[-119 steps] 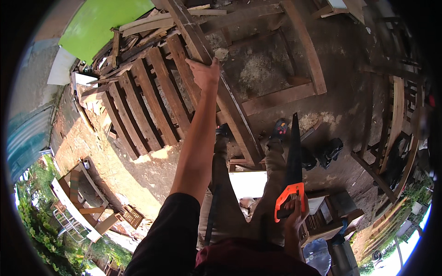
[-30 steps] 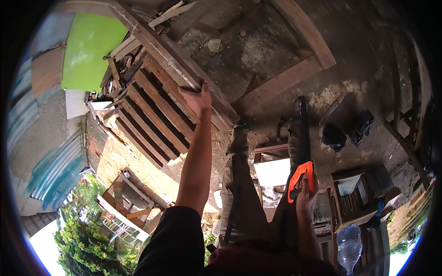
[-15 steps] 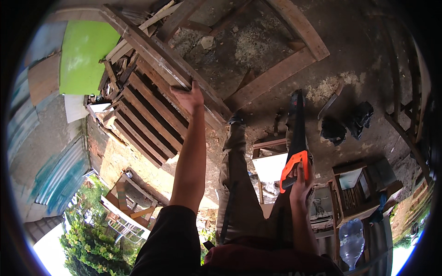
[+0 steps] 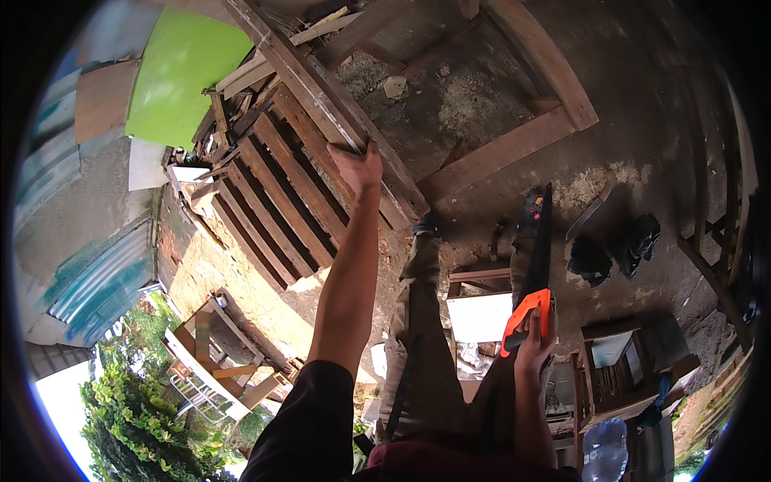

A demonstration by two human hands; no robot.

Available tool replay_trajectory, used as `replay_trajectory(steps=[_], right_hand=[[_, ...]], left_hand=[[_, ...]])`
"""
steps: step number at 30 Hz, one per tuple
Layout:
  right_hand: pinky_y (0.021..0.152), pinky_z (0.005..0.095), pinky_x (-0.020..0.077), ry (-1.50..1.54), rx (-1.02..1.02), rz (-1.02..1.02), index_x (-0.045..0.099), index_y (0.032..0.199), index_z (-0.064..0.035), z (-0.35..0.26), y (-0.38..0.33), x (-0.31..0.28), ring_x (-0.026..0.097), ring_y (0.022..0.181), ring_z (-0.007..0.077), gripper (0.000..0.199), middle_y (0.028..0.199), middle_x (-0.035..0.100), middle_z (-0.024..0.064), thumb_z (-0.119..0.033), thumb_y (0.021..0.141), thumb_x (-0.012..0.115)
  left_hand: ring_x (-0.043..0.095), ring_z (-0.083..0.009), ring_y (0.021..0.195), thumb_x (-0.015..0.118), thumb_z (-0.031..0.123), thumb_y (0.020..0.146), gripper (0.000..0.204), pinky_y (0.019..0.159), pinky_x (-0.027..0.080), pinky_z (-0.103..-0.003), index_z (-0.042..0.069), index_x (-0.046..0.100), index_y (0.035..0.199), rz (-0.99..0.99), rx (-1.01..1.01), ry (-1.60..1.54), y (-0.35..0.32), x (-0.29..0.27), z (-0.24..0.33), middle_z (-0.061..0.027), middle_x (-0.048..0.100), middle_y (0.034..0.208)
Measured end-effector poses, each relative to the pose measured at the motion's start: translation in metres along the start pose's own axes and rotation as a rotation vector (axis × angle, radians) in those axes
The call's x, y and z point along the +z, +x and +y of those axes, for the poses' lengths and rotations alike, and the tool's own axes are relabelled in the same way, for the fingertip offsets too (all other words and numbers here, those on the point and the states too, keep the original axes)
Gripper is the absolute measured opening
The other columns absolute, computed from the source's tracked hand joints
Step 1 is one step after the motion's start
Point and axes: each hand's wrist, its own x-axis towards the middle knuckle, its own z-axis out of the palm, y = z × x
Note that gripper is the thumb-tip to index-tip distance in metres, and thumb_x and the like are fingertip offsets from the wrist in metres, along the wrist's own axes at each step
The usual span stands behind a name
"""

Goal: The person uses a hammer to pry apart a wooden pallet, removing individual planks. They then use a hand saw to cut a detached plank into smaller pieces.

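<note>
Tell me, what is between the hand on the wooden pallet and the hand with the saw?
In the head view, the person's own legs stand between the left hand on the pallet and the right hand holding the saw.

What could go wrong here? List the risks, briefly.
1. The left hand grips the edge of the slatted wooden pallet frame at arm's length; if it tips, it may drop toward the legs.
2. The right hand holds the orange-handled hand saw blade-forward beside the leg; a slip could cut.
3. Loose timber and scraps underfoot may trip.
</note>
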Motion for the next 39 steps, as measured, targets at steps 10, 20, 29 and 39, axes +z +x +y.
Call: replay_trajectory(steps=[10, 20, 29, 39], right_hand=[[0.059, 0.0257, 0.0429, -0.014, 0.012, -0.032, 0.059, 0.125, 0.0030, 0.039, -0.014, -0.001, 0.051, 0.066, 0.0087, 0.037, 0.080, 0.056, 0.0021, -0.021, 0.097, 0.061], [0.059, 0.0264, 0.0442, -0.041, 0.002, -0.032, 0.058, 0.129, 0.0035, 0.010, -0.007, 0.007, 0.053, 0.066, 0.0092, 0.045, 0.079, 0.059, 0.0034, -0.029, 0.098, 0.062], [0.056, 0.0257, 0.0425, 0.016, 0.031, 0.034, 0.058, 0.128, 0.0042, 0.025, 0.003, -0.007, 0.051, 0.064, 0.0090, 0.043, 0.080, 0.059, 0.0030, -0.026, 0.098, 0.063], [0.054, 0.0241, 0.0374, 0.099, 0.038, 0.050, 0.058, 0.120, 0.0012, 0.011, 0.006, 0.011, 0.046, 0.060, 0.0080, 0.033, 0.074, 0.052, 0.0000, -0.023, 0.099, 0.062]], left_hand=[[0.050, -0.0483, 0.125, 0.081, 0.036, 0.074, 0.101, 0.105, 0.043, -0.052, -0.009, 0.027, 0.147, -0.046, 0.013, -0.037, 0.028, -0.017, 0.028, -0.0342, 0.050, 0.134], [0.047, -0.0450, 0.131, 0.080, 0.037, 0.075, 0.101, 0.109, 0.041, -0.050, -0.007, 0.027, 0.150, 0.070, -0.104, -0.069, -0.010, 0.000, 0.030, -0.0291, 0.044, 0.145], [0.050, -0.0465, 0.127, 0.081, 0.035, 0.075, 0.098, 0.108, 0.042, -0.051, -0.006, 0.029, 0.148, 0.103, -0.035, -0.048, -0.015, 0.008, 0.005, -0.0310, 0.046, 0.141], [0.052, -0.0488, 0.123, 0.077, 0.036, 0.080, 0.094, 0.102, 0.045, -0.055, 0.000, 0.023, 0.148, 0.022, -0.083, -0.011, -0.014, 0.004, 0.010, -0.0291, 0.045, 0.142]])
